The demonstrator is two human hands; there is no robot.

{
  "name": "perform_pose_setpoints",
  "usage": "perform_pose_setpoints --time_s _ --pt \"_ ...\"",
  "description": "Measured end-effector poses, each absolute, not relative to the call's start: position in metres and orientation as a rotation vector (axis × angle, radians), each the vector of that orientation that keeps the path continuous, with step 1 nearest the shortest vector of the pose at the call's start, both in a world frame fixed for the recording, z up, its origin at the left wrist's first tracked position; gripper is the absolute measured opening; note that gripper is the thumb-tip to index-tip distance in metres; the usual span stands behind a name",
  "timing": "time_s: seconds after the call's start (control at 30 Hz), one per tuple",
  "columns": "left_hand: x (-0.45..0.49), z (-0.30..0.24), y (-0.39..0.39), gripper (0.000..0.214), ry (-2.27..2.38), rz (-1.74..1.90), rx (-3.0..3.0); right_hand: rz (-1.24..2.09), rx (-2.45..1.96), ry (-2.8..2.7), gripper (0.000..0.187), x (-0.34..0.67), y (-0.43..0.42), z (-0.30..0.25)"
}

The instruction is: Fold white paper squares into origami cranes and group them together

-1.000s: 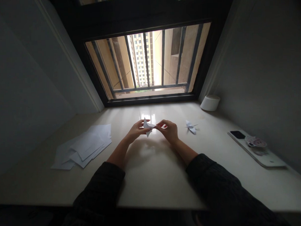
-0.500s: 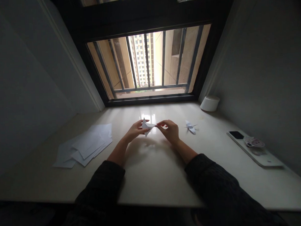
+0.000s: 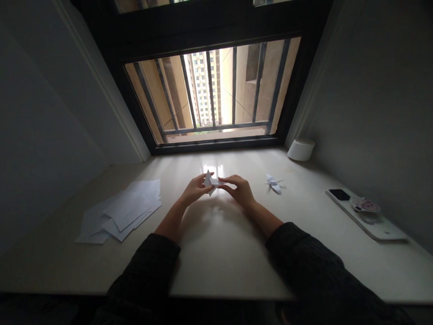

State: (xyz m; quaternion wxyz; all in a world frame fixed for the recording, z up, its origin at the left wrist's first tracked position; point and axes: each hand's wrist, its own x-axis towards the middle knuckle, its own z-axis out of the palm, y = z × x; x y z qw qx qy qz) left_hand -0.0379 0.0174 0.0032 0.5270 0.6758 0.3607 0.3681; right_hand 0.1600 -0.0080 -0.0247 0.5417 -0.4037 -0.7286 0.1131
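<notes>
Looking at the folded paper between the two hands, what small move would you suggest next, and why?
I would probably squeeze the right hand a little to firm the fold, keeping the left hand steady. The right thumb and fingers pinch one end of the folded paper, while the left hand holds its other end, so it seems well supported.

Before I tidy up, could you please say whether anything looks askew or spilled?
Mildly, yes: the pile of flat white paper sheets at left lies askew, its edges misaligned. No spill shows around the small folded white paper held in the left hand and right hand.
</notes>
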Motion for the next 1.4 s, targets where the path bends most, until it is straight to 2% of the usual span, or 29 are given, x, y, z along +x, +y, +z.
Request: perform_pose_setpoints --time_s 0.4,0.83,1.03,1.23,1.4 --pt "-0.033 0.006 0.015 0.065 0.952 0.896 1.638 0.099 -1.010 -1.795 0.023 0.159 -0.010 -0.024" --pt "-0.032 0.006 0.014 0.062 0.954 0.864 1.542 0.106 -1.027 -1.784 0.018 0.157 -0.013 -0.022" --pt "-0.032 0.004 0.015 0.061 0.838 0.968 1.392 0.199 -0.985 -1.663 0.037 0.155 -0.016 -0.015" --pt "-0.031 0.000 0.019 0.069 0.877 1.062 1.374 0.391 -0.933 -1.579 0.031 0.154 -0.012 -0.016" --pt "-0.028 -0.002 0.017 0.063 0.852 1.031 1.413 0.502 -0.913 -1.576 0.030 0.152 -0.010 -0.020"
